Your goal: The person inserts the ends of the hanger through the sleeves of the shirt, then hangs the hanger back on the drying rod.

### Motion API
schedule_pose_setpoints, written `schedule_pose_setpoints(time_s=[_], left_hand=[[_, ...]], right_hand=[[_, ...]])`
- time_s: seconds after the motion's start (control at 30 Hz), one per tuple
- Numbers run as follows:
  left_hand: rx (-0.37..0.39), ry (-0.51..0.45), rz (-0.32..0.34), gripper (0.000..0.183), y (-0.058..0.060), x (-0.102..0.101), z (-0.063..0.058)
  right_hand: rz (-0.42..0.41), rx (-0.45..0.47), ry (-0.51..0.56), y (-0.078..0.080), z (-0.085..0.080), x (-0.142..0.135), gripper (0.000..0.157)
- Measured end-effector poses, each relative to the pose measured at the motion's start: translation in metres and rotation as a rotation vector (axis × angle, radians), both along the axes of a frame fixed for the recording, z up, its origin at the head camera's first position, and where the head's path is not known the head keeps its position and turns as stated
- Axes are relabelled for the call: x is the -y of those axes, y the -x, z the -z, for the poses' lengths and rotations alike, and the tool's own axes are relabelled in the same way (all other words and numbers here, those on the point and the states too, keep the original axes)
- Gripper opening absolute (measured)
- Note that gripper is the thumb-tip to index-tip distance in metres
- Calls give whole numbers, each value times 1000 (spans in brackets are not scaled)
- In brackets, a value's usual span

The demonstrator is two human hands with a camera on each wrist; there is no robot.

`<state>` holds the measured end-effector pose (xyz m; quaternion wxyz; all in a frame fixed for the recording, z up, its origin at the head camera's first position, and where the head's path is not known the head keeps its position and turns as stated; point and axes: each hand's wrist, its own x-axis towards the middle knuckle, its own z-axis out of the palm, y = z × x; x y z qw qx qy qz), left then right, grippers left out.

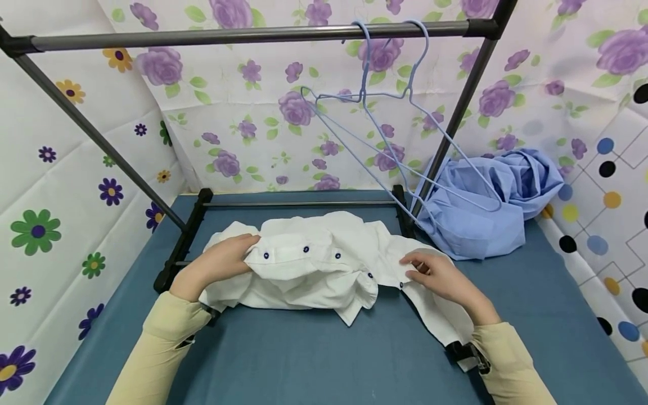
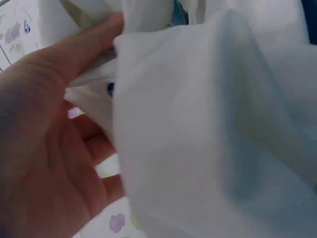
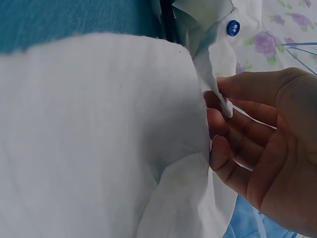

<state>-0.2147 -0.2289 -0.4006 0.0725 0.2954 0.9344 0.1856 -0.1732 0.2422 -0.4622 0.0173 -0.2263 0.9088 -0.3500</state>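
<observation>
Blue-grey desk [image 1: 283, 360] stretches beneath a dark rack [image 1: 174, 38]; across the desk's middle lies a rumpled white shirt [image 1: 298, 281]. At left, the left hand [image 1: 217, 267] pinches its front; at right, the right hand [image 1: 445, 278] pinches an edge, each grip nearly closed. Bunched cloth could slip or twist, dragging the buttons [image 1: 306, 249] askew.

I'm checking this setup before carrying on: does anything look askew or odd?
Yes: the two thin light-blue hangers on the dark metal rail hang tilted, right ends drooping toward the crumpled light-blue fabric heap, instead of level. The white fabric shirt merely looks rumpled.
</observation>
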Motion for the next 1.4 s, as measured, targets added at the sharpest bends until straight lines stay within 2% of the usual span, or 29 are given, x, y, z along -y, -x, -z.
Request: schedule_pose_setpoints(time_s=[0.07,0.13,0.27,0.33,0.37,0.43,0.53,0.67,0.77,0.93,1.13,1.27,1.4], left_hand=[[51,-9,22,43,0,1,-2],[105,6,39,51,-2,1,-8],[216,34,73,78,-11,-6,-32],[229,19,98,85,-17,-14,-45],[222,6,111,86,-20,-19,-51],[159,-11,145,83,-24,-33,-59],[11,-13,217,72,-25,-57,-63],[-174,31,300,61,-19,-89,-54],[-240,67,327,59,-13,-108,-43],[-203,93,305,61,-7,-122,-27],[-111,123,277,60,-4,-121,-10],[-134,99,284,52,-7,-119,0],[-193,53,279,40,-6,-117,2]], right_hand=[[8,24,8,-1,-1,-2,34],[22,38,18,-1,-1,-4,42],[30,32,32,1,2,-6,49],[31,34,39,1,3,-8,48],[36,37,39,1,4,-9,47],[46,39,41,0,5,-10,45],[55,29,38,-1,5,-11,43],[40,-43,11,2,5,-7,40],[41,-70,-3,4,6,-4,40],[46,-38,8,6,7,3,44],[130,-16,-8,7,6,12,26],[215,15,-14,7,6,17,21],[363,-19,40,7,6,15,27]])
